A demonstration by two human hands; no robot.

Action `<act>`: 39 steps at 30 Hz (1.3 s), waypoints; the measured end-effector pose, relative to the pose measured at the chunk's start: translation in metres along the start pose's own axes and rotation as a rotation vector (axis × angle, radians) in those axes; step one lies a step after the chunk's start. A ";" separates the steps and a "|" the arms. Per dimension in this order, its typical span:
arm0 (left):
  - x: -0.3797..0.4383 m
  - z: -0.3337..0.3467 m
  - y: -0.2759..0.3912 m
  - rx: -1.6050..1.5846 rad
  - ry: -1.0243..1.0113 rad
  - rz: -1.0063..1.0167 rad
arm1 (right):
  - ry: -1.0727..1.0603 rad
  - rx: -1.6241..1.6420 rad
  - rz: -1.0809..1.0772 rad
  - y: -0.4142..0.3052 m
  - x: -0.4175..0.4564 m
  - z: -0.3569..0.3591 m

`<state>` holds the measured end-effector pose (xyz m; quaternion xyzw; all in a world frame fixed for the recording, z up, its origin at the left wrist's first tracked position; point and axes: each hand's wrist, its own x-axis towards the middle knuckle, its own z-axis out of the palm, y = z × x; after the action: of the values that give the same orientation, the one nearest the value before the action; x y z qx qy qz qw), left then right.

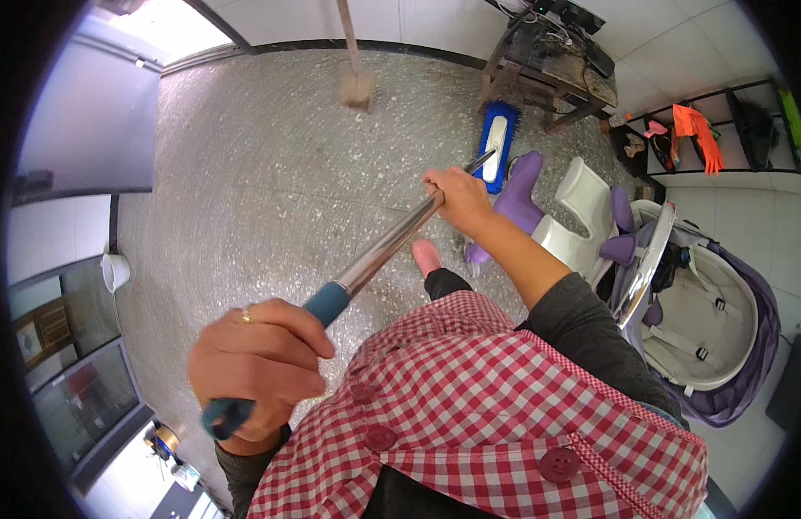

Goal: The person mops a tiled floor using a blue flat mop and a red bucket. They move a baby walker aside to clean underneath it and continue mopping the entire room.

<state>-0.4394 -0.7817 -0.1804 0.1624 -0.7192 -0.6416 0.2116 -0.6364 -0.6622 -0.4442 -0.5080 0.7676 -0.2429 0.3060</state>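
A flat mop with a blue fringed head [508, 139] and a white plate [495, 148] lies across the speckled floor. Its metal pole [390, 243] slants from that head down towards my body. My left hand [264, 363], wearing a ring, is wrapped around the blue-green grip [327, 303] at the top end. Further down, my right hand [462, 200] holds the bare metal part of the pole. The mop head rests just beside a purple ride-on toy [514, 198], close to a small wooden table. Whether the two touch is unclear.
A white child's seat [572, 214] and a purple stroller [705, 324] stand to the right. A wooden table [556, 71] carries cables. Orange gloves [697, 136] hang on a wall rack [731, 172]. A broom [356, 87] leans ahead; a white bucket [115, 271] sits left.
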 end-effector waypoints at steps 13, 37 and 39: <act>0.109 0.120 -0.059 0.153 -0.155 -0.120 | 0.080 0.126 -0.059 0.172 0.027 -0.021; 0.064 0.148 0.041 -0.273 -0.556 0.185 | -0.217 0.306 -0.394 0.084 -0.094 -0.053; 0.042 0.141 0.030 -0.152 -0.446 0.159 | -0.213 0.181 -0.391 0.092 -0.083 -0.053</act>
<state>-0.5465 -0.6784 -0.1592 -0.0567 -0.7084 -0.6950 0.1090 -0.7077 -0.5481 -0.4519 -0.6403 0.5931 -0.3103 0.3768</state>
